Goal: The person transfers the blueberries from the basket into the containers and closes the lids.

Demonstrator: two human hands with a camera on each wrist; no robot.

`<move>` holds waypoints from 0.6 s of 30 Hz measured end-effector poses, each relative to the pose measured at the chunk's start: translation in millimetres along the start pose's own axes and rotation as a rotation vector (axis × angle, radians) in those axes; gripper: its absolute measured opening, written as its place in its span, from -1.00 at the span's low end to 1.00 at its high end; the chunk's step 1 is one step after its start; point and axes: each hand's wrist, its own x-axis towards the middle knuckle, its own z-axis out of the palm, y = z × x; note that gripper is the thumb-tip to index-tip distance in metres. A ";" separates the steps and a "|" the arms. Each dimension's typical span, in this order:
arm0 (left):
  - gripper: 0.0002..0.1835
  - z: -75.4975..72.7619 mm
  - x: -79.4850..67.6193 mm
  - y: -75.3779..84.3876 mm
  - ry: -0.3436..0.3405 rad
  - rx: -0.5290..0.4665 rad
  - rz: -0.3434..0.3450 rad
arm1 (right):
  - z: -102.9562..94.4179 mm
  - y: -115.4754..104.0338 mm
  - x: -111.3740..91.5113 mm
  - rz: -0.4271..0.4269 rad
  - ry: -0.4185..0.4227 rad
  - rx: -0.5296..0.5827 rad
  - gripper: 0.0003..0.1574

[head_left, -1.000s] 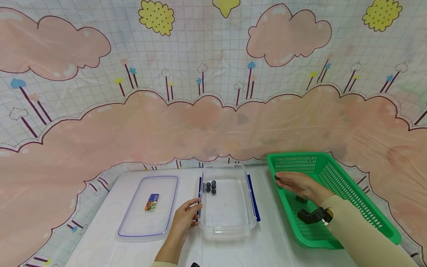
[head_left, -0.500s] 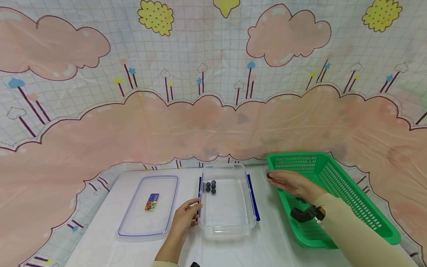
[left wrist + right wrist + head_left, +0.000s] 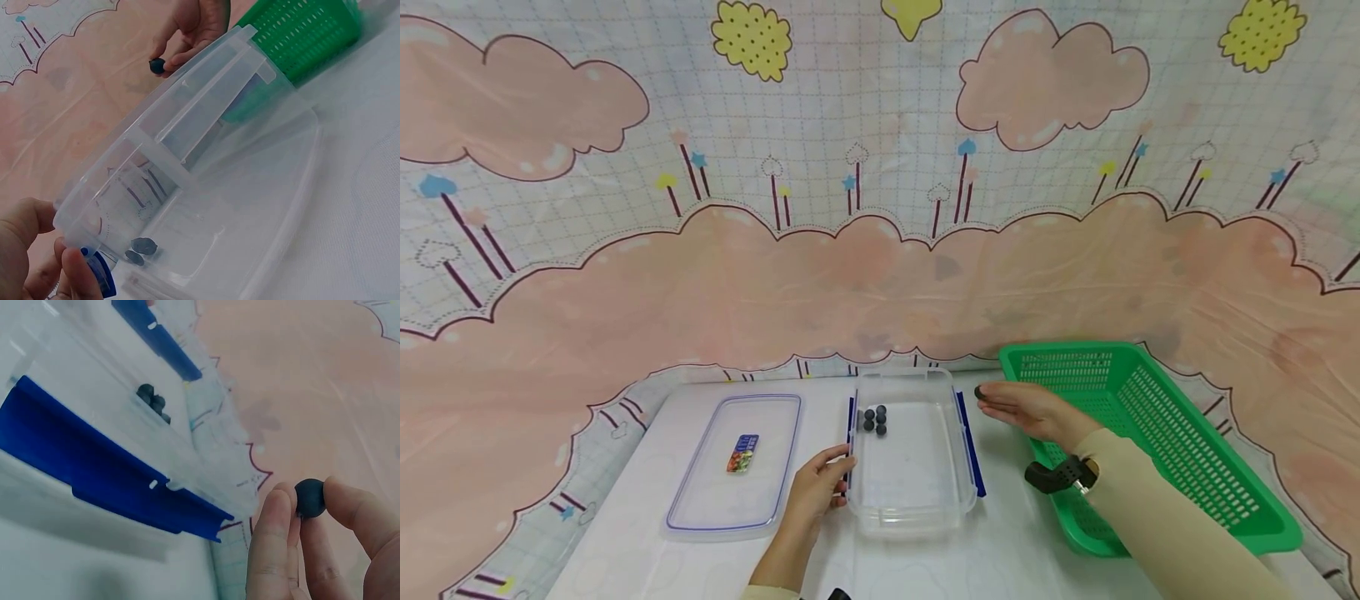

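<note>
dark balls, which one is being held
The dark ball pinched by the right hand, outside the clear box; the other visible balls sit clustered inside it.

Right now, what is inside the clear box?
The clear box holds a cluster of dark balls near its far left corner. They partly cover one another, so I cannot see whether more lie behind or beneath.

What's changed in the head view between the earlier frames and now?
The right hand, pinching a dark ball, has moved left from the green basket toward the clear box; it now reaches past the basket's edge. Nothing was visibly let go. Staying put: the left hand at the box's left side, the balls inside and the lid.
</note>
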 end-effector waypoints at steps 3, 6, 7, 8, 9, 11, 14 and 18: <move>-0.53 0.2 -0.2 -0.5 0.000 -0.005 0.001 | 5.9 1.5 4.1 0.017 0.019 0.024 -0.75; -0.54 0.2 -0.5 -0.7 0.000 -0.009 0.002 | 11.5 2.7 7.4 0.023 0.006 0.038 -0.75; -0.54 0.2 -0.6 -0.8 0.000 -0.012 0.003 | 13.5 3.3 8.7 0.026 0.009 0.043 -0.74; -0.54 0.2 -0.6 -0.8 -0.001 -0.013 0.003 | 15.3 3.7 9.6 0.024 0.003 0.045 -0.74; -0.54 0.3 -0.6 -0.8 -0.001 -0.015 0.003 | 16.9 4.3 10.5 0.024 0.006 0.047 -0.74; -0.54 0.3 -0.6 -0.8 -0.001 -0.012 0.002 | 20.2 5.7 12.4 0.024 0.005 0.047 -0.75; -0.53 0.4 -0.8 -0.6 0.002 0.000 0.001 | 25.8 8.1 15.3 0.029 0.010 0.031 -0.80; -0.52 0.3 -0.8 -0.7 0.005 0.009 0.001 | 34.7 12.2 19.2 0.051 0.039 0.014 -0.84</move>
